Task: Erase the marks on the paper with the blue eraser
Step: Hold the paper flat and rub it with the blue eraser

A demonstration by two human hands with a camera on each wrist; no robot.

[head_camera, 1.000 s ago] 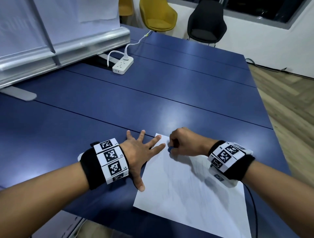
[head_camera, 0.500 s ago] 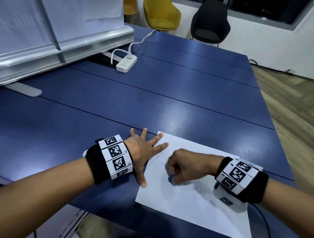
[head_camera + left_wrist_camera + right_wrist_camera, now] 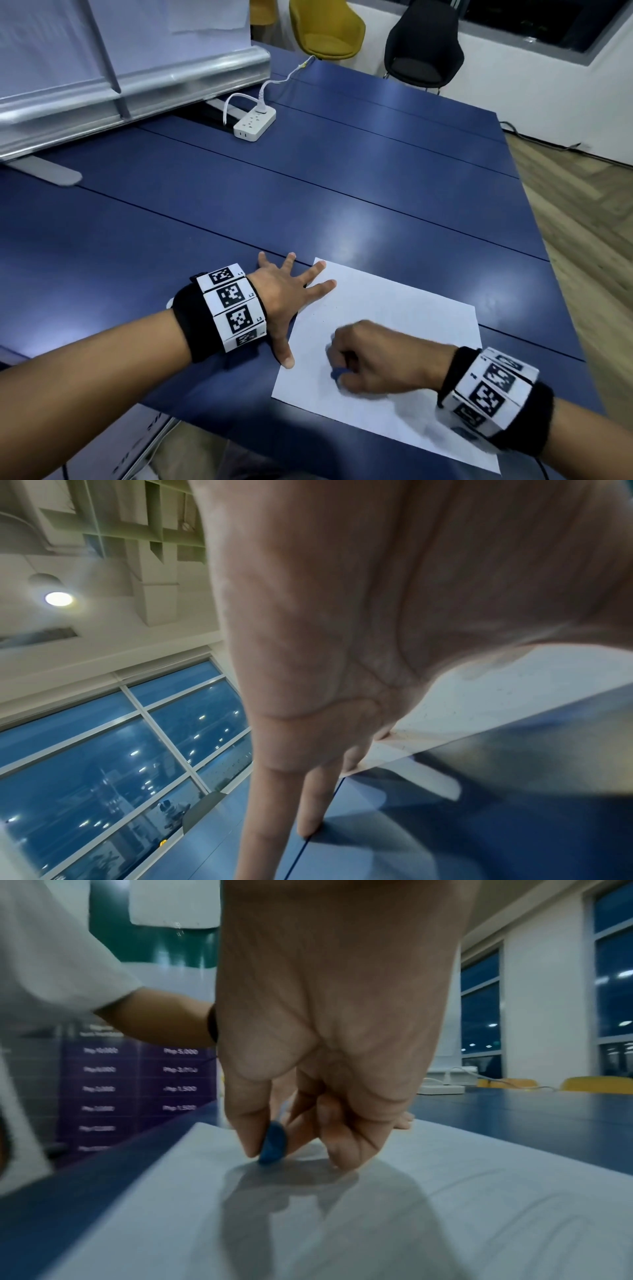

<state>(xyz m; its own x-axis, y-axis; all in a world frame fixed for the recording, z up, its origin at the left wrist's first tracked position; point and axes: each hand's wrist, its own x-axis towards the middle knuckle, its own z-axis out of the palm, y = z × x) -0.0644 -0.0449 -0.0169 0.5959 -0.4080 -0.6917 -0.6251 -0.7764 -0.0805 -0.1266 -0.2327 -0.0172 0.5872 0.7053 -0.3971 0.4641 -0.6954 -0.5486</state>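
A white sheet of paper lies near the front edge of the blue table. My right hand pinches a small blue eraser between thumb and fingers, its tip pressed on the sheet's near-left part; the right wrist view shows the eraser touching the paper, where faint pencil lines run to the right. My left hand lies flat with fingers spread, two fingers and the thumb on the sheet's left edge, the rest on the table. The left wrist view shows the palm over the paper's corner.
A white power strip with its cable sits far back on the table. A silver banner base stands at the back left. A yellow chair and a black chair stand beyond the far end. Wooden floor runs along the right.
My right hand has dragged the eraser from the sheet's far-left corner down toward the near-left part. The left hand has stayed flat on the paper's left edge.
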